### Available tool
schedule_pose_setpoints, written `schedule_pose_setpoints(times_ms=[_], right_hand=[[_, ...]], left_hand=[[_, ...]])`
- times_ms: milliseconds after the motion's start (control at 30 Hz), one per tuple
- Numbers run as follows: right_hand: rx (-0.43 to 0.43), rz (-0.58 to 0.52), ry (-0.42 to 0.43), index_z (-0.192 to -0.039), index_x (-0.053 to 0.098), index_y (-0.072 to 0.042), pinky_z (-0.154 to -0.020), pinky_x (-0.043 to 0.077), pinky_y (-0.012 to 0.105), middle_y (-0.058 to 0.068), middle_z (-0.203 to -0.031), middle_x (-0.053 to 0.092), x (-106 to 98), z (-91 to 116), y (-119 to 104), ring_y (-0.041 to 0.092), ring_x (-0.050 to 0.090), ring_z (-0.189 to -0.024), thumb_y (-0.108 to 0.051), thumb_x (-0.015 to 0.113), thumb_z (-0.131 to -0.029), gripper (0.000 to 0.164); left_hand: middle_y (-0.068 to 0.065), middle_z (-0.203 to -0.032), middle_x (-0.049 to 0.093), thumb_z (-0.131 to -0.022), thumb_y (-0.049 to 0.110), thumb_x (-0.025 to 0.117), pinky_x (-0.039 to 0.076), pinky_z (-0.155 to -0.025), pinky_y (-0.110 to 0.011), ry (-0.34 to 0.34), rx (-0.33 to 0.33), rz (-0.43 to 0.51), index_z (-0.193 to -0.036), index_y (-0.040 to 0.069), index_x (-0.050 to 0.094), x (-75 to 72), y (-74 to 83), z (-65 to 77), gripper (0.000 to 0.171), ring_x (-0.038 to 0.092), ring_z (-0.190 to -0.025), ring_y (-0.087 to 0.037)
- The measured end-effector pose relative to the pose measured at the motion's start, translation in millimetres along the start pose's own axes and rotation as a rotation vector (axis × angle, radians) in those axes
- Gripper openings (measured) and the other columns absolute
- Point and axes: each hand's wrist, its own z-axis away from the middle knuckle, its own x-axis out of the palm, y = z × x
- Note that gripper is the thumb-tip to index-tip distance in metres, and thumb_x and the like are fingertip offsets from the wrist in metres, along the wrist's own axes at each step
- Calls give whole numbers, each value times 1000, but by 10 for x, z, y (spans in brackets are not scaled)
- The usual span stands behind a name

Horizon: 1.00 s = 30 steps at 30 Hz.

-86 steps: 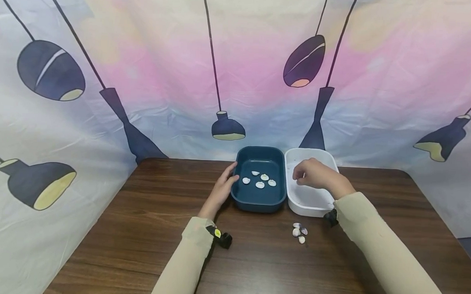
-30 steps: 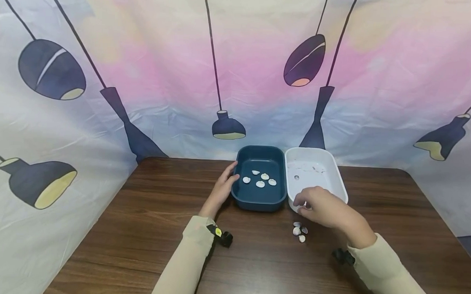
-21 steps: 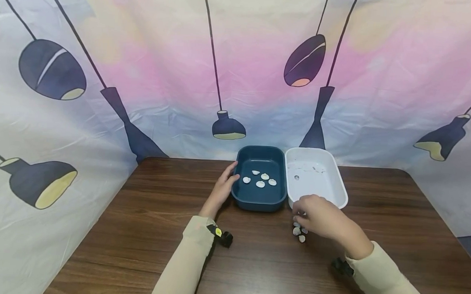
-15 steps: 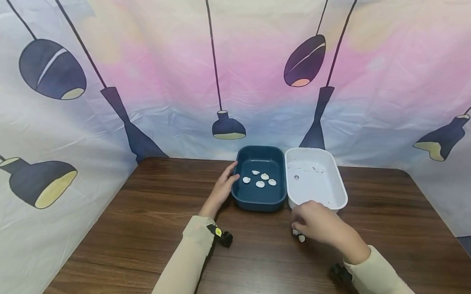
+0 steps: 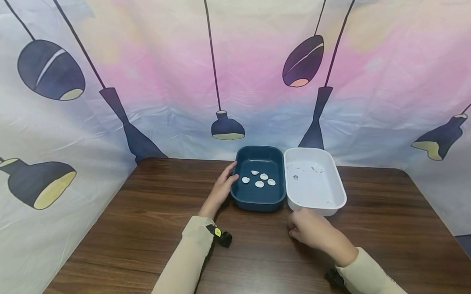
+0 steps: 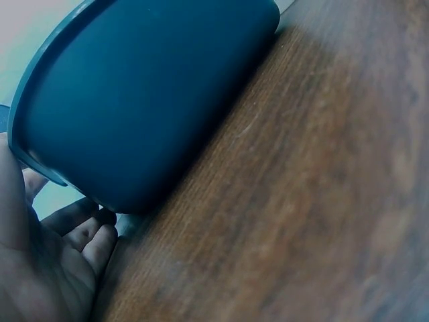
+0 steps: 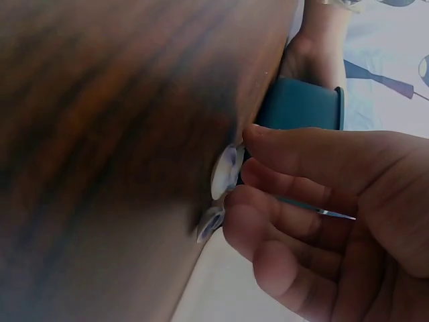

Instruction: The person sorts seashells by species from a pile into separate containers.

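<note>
My left hand point(image 5: 219, 190) rests against the left side of a dark teal tray point(image 5: 256, 204), fingers extended along its wall; the left wrist view shows the fingertips at the tray's outer wall point(image 6: 141, 100). Several white seashells point(image 5: 259, 184) lie in that tray. In front of the white tray point(image 5: 314, 190), my right hand point(image 5: 314, 231) is lowered to the table with bent fingers. A seashell point(image 7: 226, 173) lies at its thumb and index fingertips, with another seashell point(image 7: 210, 225) beside it. Whether the fingers pinch one is unclear. In the head view the hand hides these shells.
The two trays stand side by side near the back edge of the brown wooden table point(image 5: 157, 231). Small bits and a round clear spot show in the white tray. A printed cloth point(image 5: 163, 73) hangs behind the table.
My right hand has moved from over the white tray, across its front rim, down to the shells on the table, and now covers them. The left hand stays at the teal tray.
</note>
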Motion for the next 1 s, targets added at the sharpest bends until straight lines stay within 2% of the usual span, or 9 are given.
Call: schedule_pose_setpoints(times_ms=[267,367,500,633,800,1000], right_hand=[[-5,-102,-57,-73,72,-12,-53,48,26,-9,-65,62,14,17,-58,6,49,-57,10,73,-78,23],[-49,-114,-67,-77,75,-10,-57,53,27,-7,-70,66,20,20,-72,4,56,-61,13,71,-77,24],[-94,-90,-71,-82,78,-9,-67,59,30,-4,-78,71,39,14,-76,6,65,-72,12,73,-78,22],[-122,-96,-87,-82,78,-10,-67,58,28,-7,-78,68,56,5,-83,4,61,-73,9,75,-79,20],[-205,-94,-89,-75,74,-13,-62,52,25,-11,-74,60,54,7,-114,2,52,-68,10,74,-79,24],[-224,-129,-147,-81,75,-14,-67,53,25,-10,-80,60,60,19,-193,3,53,-73,14,70,-77,29]], left_hand=[[-14,-170,33,-112,22,49,28,-123,-60,3,-3,-5,-165,19,39,7,0,2,54,31,-155,-37],[-14,-170,32,-112,21,48,28,-123,-60,1,3,-1,-165,18,39,6,4,5,54,31,-155,-37],[-14,-170,32,-112,20,48,27,-123,-60,1,5,-2,-165,19,39,6,2,7,54,31,-156,-37],[-13,-170,33,-112,21,48,28,-123,-60,4,2,-3,-165,20,39,8,-2,11,54,30,-156,-36],[-13,-172,30,-112,21,48,26,-124,-60,1,21,-21,-165,19,39,5,-1,14,54,26,-158,-36],[-14,-173,26,-112,21,47,22,-125,-61,-4,29,-13,-166,16,37,-1,0,9,55,22,-159,-38]])
